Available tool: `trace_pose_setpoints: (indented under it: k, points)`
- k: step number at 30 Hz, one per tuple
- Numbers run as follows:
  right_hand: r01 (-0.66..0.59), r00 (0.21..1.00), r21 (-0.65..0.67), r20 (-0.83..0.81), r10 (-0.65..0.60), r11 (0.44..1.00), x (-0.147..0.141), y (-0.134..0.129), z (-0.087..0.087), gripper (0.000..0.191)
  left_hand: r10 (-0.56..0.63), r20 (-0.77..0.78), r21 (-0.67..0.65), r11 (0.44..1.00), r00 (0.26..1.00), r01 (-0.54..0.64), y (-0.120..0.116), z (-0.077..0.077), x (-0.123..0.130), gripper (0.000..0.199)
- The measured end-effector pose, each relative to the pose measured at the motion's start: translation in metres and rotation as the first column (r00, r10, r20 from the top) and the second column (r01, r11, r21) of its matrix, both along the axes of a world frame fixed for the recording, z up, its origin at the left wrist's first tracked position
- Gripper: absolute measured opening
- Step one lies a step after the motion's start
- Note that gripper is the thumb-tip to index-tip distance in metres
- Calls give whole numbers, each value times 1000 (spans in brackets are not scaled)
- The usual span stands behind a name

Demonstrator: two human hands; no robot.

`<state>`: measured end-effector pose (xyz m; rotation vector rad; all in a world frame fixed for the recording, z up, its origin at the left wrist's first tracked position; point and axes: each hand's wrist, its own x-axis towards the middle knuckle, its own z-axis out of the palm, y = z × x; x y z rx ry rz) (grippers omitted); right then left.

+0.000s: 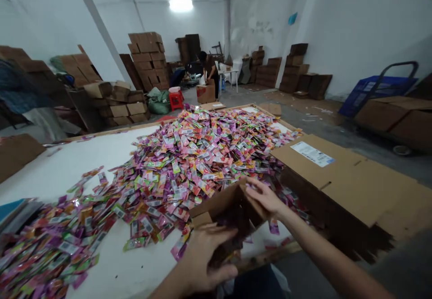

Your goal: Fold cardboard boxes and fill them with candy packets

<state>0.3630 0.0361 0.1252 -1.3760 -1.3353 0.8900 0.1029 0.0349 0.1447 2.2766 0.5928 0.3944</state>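
Observation:
A small open cardboard box [216,201] is tilted at the table's near edge, its dark inside facing me; what lies in it is too dim to make out. My right hand [263,196] grips the box's right wall at the upper edge. At the box's near left side, my left hand [202,256] curves round the cardboard with thumb and fingers apart. Just beyond both hands rises a big heap of small shiny sachets [202,155] in purple, pink, green and orange. More sachets spread to the left over the white tabletop [111,263].
Flattened cardboard [351,177] with a white label lies at the right. Beyond it stands a trolley with a blue crate [378,92] and cartons. Stacked cartons [146,60], a red stool [176,99] and a co-worker [209,67] bending over a box are behind. Another person [20,87] stands left.

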Motion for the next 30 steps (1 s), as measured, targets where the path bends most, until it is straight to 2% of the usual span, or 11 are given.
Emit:
trace_pose_setpoints:
  k: [3,5,8,12,14,16,19,22,26,28,30]
  points:
    - [113,980,287,126,-154,951,-14,-32,9,47,171,-4,-245,955,985,-166,15,11,-6,68]
    - [-49,904,407,406,-132,912,-32,-49,8,46,252,51,-380,900,966,-215,20,10,-8,82]
    - [-280,720,345,692,-42,896,-58,-54,-4,65,329,121,-482,844,937,-235,18,3,-8,90]
    - [-155,725,541,631,-276,827,-56,-39,-14,76,371,72,-301,893,926,-335,5,-4,-2,69]
    - [-36,745,706,490,-452,707,-40,-32,-10,73,226,16,-176,960,974,-219,2,-4,5,54]
    - [16,750,732,442,-492,681,-21,-28,1,67,101,41,-116,989,994,-96,3,-4,13,55]
    - [-120,733,476,634,-246,871,-1,-25,26,63,54,150,-30,998,987,-50,8,-7,20,57]
    - [-246,533,67,843,77,967,4,-18,53,60,99,243,32,993,965,-110,1,-16,24,47]
    - [-244,282,-271,899,335,931,1,6,72,50,348,500,86,891,793,-446,-15,-7,26,34]
    - [-284,271,-345,866,420,895,1,20,67,49,403,537,216,783,741,-583,-8,17,29,33]
    - [-327,370,-347,809,457,879,4,30,55,48,429,421,382,715,799,-585,11,46,36,40]
